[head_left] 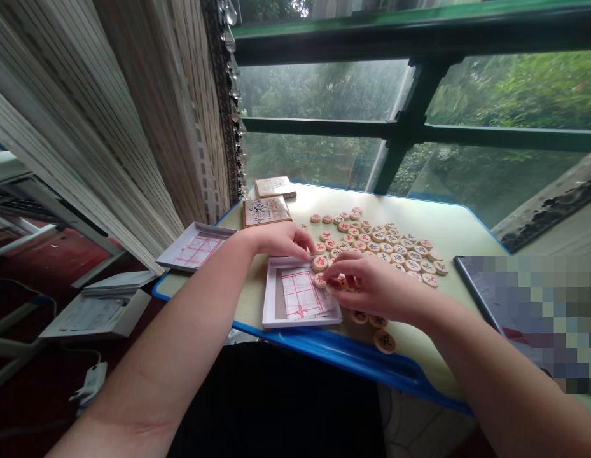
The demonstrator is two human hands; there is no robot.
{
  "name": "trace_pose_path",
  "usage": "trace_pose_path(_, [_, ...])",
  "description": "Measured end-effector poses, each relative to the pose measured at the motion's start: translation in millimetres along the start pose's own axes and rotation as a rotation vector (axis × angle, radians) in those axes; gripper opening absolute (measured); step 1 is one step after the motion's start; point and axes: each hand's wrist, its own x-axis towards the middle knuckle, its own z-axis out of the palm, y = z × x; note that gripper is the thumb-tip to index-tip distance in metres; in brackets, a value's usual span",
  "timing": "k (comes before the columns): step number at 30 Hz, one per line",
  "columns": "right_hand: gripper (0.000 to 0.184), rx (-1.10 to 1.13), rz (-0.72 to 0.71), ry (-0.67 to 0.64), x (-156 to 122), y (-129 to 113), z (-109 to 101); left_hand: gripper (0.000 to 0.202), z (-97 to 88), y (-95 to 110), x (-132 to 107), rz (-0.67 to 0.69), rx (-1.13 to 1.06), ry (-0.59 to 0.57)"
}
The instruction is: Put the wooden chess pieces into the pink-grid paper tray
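Nearest edge first: the blue-rimmed desk (352,364), with one stray disc (385,341) lying flat close to the rim. Just beyond it sits a shallow white box (270,294), roughly square-on to the person and turned slightly, with a red-lined sheet (302,294) lying flat inside. The right hand (378,291) is at the box's right wall, palm down. Its grip is narrow, fingers curled in around a red-marked disc (337,284), with a few more discs tucked under the palm. The left hand (276,240) reaches over the box's far wall with fingertips drawn close together. They are just beside a second disc (319,263) at the far right corner; I cannot tell whether they pinch it or only touch it. The held piece is round, so it has no long axis to speak of. Its printed face looks upward and toward the person, and its flat sides are near level. My judgement is that this goes best pinching each disc by its rim and keeping the face up. The other hand should steady the light box wall so it does not skid on the smooth desk. Farther out is the main spread of discs (395,249), all flat and touching or nearly so. To the left a second white tray (194,249) overhangs the desk edge. Behind it lie two printed booklets (265,210), then the window frame (410,130) and a slatted blind (133,127).
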Motion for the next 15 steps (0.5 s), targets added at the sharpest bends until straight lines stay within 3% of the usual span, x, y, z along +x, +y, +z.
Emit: trace_pose_path(15, [0.011, 0.001, -0.090, 0.112, 7.9, 1.5, 13.4, 0.041, -1.2, 4.9, -2.3, -0.014, 0.051, -0.025])
